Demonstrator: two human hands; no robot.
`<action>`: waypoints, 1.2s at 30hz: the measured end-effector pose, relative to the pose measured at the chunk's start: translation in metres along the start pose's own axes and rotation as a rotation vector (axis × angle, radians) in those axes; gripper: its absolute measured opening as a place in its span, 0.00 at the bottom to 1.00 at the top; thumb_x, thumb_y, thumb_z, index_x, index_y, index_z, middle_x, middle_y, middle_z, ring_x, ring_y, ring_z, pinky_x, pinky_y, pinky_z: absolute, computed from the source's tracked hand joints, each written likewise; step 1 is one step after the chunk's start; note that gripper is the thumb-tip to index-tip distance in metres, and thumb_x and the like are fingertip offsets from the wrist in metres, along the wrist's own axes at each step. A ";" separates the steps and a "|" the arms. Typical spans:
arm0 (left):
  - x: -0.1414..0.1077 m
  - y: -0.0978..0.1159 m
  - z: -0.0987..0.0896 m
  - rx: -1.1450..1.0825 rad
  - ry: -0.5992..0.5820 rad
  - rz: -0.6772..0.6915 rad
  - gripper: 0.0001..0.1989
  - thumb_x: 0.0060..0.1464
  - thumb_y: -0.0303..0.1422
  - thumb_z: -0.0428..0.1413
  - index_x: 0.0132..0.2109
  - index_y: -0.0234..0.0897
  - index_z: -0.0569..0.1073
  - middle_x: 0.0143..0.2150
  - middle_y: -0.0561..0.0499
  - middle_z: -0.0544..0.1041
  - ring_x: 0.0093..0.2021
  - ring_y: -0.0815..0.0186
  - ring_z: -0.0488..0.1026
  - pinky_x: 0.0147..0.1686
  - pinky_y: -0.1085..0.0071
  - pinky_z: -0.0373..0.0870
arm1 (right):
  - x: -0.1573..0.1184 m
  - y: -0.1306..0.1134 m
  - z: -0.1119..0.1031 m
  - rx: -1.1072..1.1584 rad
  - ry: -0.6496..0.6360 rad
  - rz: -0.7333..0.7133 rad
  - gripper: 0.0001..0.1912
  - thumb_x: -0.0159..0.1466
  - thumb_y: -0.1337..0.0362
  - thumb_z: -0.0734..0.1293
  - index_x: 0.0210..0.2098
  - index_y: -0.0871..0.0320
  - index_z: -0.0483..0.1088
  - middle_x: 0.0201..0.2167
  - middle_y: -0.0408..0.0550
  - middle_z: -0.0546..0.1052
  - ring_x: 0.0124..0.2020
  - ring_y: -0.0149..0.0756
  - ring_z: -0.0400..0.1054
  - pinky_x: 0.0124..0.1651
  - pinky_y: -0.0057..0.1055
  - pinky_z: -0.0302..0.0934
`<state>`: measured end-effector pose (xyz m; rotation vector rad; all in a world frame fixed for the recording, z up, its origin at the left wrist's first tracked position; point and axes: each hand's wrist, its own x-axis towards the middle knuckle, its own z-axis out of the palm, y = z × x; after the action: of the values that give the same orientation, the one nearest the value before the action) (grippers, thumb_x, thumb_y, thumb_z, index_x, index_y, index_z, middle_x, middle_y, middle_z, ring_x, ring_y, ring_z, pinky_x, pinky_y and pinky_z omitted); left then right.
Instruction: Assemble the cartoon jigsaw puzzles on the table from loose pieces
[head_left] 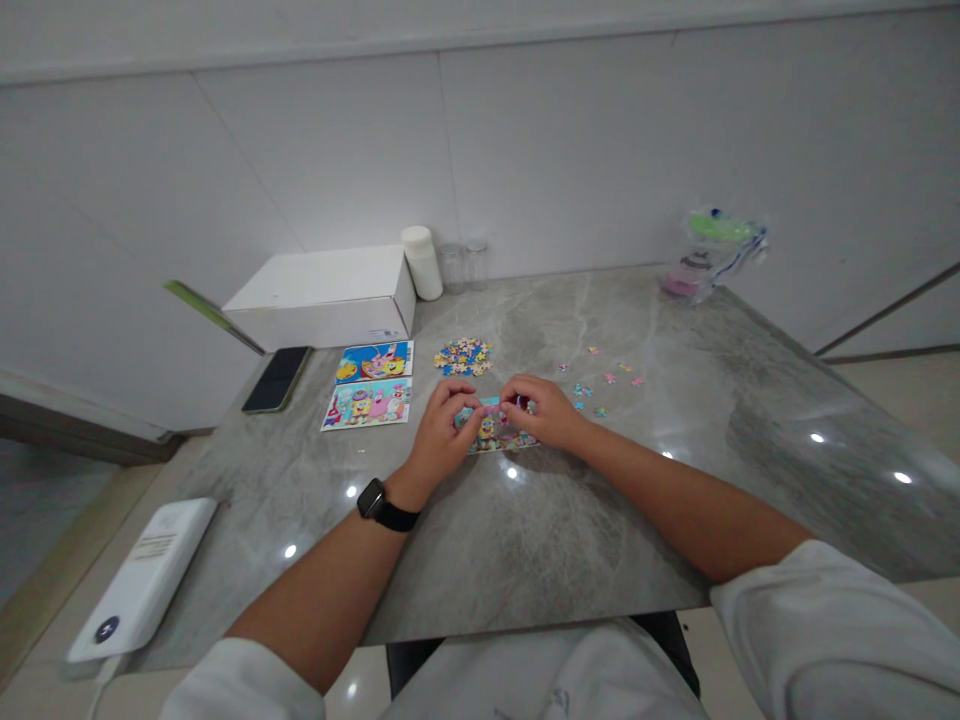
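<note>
Both my hands meet over a small colourful puzzle picture (491, 436) on the grey table. My left hand (444, 428), with a black watch at its wrist, has its thumb and fingers pinched at the picture's upper edge. Close beside it, my right hand (546, 408) pinches as well, with a small pink piece between the two hands. Which hand grips it is hard to tell. Beyond them lies a pile of puzzle pieces (463, 356). Several loose pieces (582, 390) are scattered right of my right hand. Two printed cards (369, 404) lie to the left.
A phone (277, 380), a white box (322, 298), a white bottle (422, 263) and two clear glasses (475, 265) stand or lie at the back left. A plastic bag (712, 257) is at the back right, a white power bank (146, 575) at the front left.
</note>
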<state>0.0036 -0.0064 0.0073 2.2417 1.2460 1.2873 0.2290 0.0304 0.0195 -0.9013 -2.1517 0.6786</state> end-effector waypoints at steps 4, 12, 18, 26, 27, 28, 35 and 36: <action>0.000 0.001 0.000 -0.007 -0.008 0.001 0.05 0.68 0.34 0.56 0.42 0.40 0.75 0.51 0.45 0.73 0.54 0.59 0.73 0.57 0.55 0.74 | 0.001 -0.002 0.001 0.076 -0.010 0.095 0.08 0.66 0.60 0.66 0.33 0.56 0.73 0.31 0.45 0.76 0.32 0.34 0.68 0.39 0.31 0.61; -0.001 -0.003 0.001 0.016 0.018 -0.026 0.06 0.69 0.34 0.56 0.43 0.40 0.75 0.52 0.45 0.73 0.55 0.58 0.73 0.58 0.55 0.74 | 0.003 0.003 0.006 0.255 0.006 0.270 0.10 0.64 0.56 0.66 0.32 0.56 0.72 0.26 0.42 0.73 0.30 0.33 0.66 0.36 0.29 0.60; 0.000 -0.001 0.000 0.011 0.042 -0.021 0.05 0.68 0.34 0.56 0.43 0.40 0.76 0.51 0.46 0.74 0.54 0.59 0.73 0.57 0.56 0.74 | 0.004 0.008 0.007 0.308 0.069 0.274 0.14 0.63 0.52 0.67 0.32 0.56 0.71 0.27 0.42 0.73 0.29 0.33 0.65 0.35 0.30 0.59; -0.001 0.002 0.000 -0.025 0.060 -0.006 0.03 0.66 0.33 0.58 0.41 0.40 0.75 0.50 0.47 0.74 0.52 0.60 0.74 0.56 0.57 0.74 | 0.001 -0.001 0.008 0.244 0.020 0.203 0.11 0.64 0.56 0.69 0.31 0.57 0.73 0.26 0.42 0.74 0.28 0.33 0.65 0.34 0.30 0.58; -0.001 0.002 0.000 -0.027 0.058 -0.008 0.03 0.66 0.32 0.58 0.40 0.40 0.75 0.50 0.47 0.74 0.52 0.60 0.74 0.56 0.57 0.74 | 0.001 -0.002 0.008 0.240 0.021 0.201 0.11 0.63 0.56 0.69 0.31 0.57 0.73 0.26 0.42 0.75 0.28 0.33 0.65 0.34 0.30 0.58; -0.001 0.002 0.000 -0.030 0.054 -0.012 0.04 0.66 0.32 0.58 0.40 0.40 0.75 0.50 0.47 0.74 0.52 0.60 0.74 0.56 0.57 0.74 | 0.000 -0.002 0.009 0.237 0.022 0.201 0.11 0.64 0.56 0.68 0.31 0.57 0.73 0.26 0.42 0.75 0.28 0.33 0.65 0.34 0.30 0.58; -0.001 0.000 0.002 -0.026 0.012 -0.006 0.05 0.67 0.33 0.58 0.41 0.39 0.76 0.50 0.46 0.73 0.53 0.60 0.73 0.57 0.58 0.74 | 0.002 -0.001 0.009 0.252 0.037 0.229 0.11 0.63 0.55 0.67 0.31 0.57 0.73 0.26 0.42 0.74 0.29 0.32 0.64 0.34 0.30 0.57; -0.001 0.000 0.002 -0.024 0.004 0.003 0.05 0.67 0.33 0.58 0.41 0.39 0.76 0.50 0.46 0.73 0.53 0.60 0.73 0.57 0.58 0.74 | 0.002 -0.001 0.008 0.261 0.037 0.233 0.11 0.63 0.55 0.67 0.31 0.57 0.73 0.26 0.42 0.74 0.29 0.32 0.64 0.34 0.30 0.57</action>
<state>0.0046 -0.0070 0.0055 2.2265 1.2225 1.3019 0.2211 0.0298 0.0159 -1.0197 -1.8872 1.0239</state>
